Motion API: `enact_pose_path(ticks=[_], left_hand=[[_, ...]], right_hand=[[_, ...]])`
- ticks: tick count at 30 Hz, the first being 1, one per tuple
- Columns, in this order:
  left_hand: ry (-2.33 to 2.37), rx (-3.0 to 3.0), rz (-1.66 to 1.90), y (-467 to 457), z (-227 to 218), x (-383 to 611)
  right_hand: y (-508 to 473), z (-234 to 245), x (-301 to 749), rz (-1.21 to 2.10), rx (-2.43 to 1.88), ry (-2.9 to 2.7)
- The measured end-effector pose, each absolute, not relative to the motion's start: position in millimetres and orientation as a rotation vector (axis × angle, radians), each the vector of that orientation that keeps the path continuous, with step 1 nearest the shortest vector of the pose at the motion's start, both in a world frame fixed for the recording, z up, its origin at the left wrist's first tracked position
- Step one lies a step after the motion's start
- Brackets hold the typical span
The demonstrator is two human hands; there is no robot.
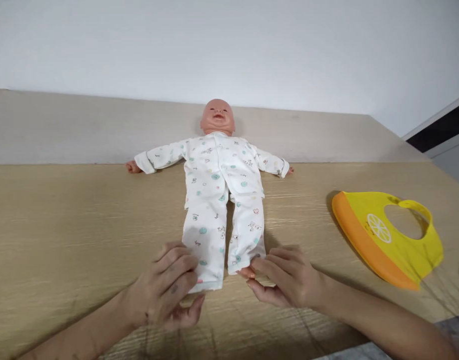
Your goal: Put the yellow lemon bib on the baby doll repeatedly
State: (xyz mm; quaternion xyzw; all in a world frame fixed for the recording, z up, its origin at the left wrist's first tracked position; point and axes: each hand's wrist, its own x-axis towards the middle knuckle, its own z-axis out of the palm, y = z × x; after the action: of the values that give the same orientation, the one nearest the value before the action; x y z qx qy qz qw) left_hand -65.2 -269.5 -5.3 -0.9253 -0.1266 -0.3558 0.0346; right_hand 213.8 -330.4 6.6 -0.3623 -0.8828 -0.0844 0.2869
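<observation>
A baby doll point(218, 117) lies on its back, arms spread, in a white long-sleeved top point(224, 167) and matching trousers point(207, 235) with small printed figures. My left hand point(173, 285) rests against the outer side of the trouser leg at picture left, by its hem. Its fingers are bent and the thumb stands apart below them. At the other hem, my right hand point(285, 277) pinches the cuff beside the doll's bare foot point(246, 272), which pokes out partly. The foot at picture left is hidden in the cloth.
A yellow and orange bib point(387, 235) with a citrus slice print lies on the wooden table point(83, 215) at right. Behind the doll runs a paler raised board point(64, 127) against a white wall point(229, 50). Blurred dark strands cross the lower foreground.
</observation>
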Motion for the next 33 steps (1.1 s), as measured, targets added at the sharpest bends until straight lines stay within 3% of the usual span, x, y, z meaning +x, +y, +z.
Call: enact_pose_path(ticks=[12, 33], left_hand=[[-0.496, -3.026, -1.126, -271.7, -6.5, -61.4], [-0.572, -3.043, -1.242, -269.5, -1.9, -58.5]], right_hand=[[-322.5, 4.9, 208.0, 0.38, -0.793, -2.212], [-327.1, 7.4, 209.3, 0.174, -0.781, -2.141]])
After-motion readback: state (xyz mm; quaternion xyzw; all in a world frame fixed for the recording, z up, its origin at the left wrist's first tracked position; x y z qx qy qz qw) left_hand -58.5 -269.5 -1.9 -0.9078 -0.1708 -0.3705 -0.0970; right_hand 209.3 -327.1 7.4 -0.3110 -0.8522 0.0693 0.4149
